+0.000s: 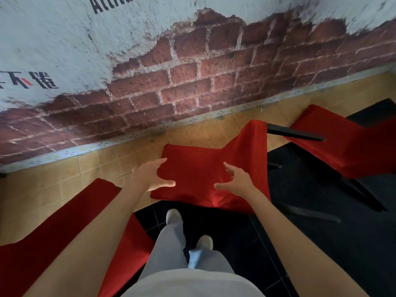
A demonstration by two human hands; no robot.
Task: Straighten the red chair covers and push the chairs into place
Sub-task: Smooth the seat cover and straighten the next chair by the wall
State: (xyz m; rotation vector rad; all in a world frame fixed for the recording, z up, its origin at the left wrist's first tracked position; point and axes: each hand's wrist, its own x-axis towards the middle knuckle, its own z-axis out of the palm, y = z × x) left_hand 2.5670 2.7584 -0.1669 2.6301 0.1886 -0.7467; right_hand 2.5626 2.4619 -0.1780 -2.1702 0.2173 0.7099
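Beside the brick wall (pixel 214 67): middle chair (pixel 205 179), red cover due for straightening.

Step in hand: reaching for the cover on the seat; neither hand has hold of it yet. Left hand (pixel 150 179) and right hand (pixel 234 182) hover over the seat, arms outstretched, palms facing each other, fingers (pixel 160 162) spread apart and slightly curled, holding nothing. Next move, likely: lower both, pinch the cloth, pull it smooth, then push the chair in. Two more red chairs stand left (pixel 53 232) and right (pixel 334 142).
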